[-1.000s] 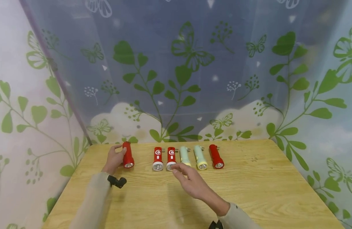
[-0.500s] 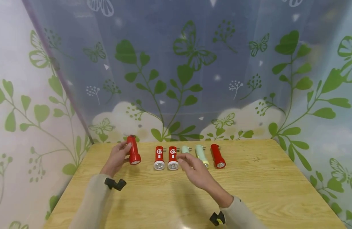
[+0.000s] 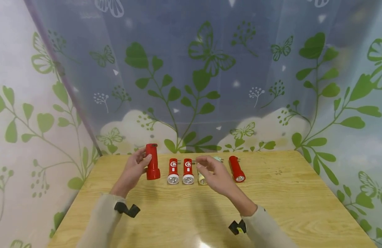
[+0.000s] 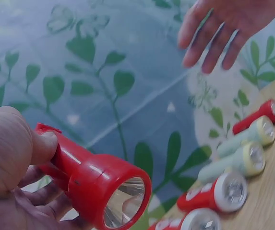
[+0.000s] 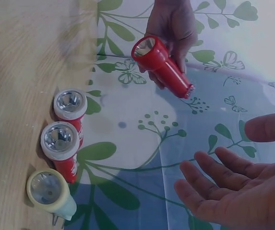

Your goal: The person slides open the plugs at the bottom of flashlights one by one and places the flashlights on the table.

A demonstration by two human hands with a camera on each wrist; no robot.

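My left hand (image 3: pixel 133 171) grips a plain red flashlight (image 3: pixel 152 162) round its barrel, lens end down, raised above the table. In the left wrist view the thumb (image 4: pixel 43 146) lies along the barrel and the clear lens faces the camera. My right hand (image 3: pixel 217 175) hovers over the row with its fingers loosely bent and nothing in them. Two red flashlights with white heads, one nearer (image 3: pixel 173 171) and one (image 3: pixel 188 171) beside it, lie left of that hand. It partly hides two pale green flashlights (image 4: pixel 238 160). Another plain red flashlight (image 3: pixel 236 168) lies at the row's right end.
The row lies toward the back of a wooden table (image 3: pixel 178 210), lenses toward me. Behind it hangs a patterned curtain (image 3: pixel 178 86) with leaves and butterflies, and similar fabric covers both sides. Small plug prongs stick out from several flashlights.
My left hand has lifted the plain red flashlight off the table and carried it right. The right hand has moved a little to the right, over the green flashlights.
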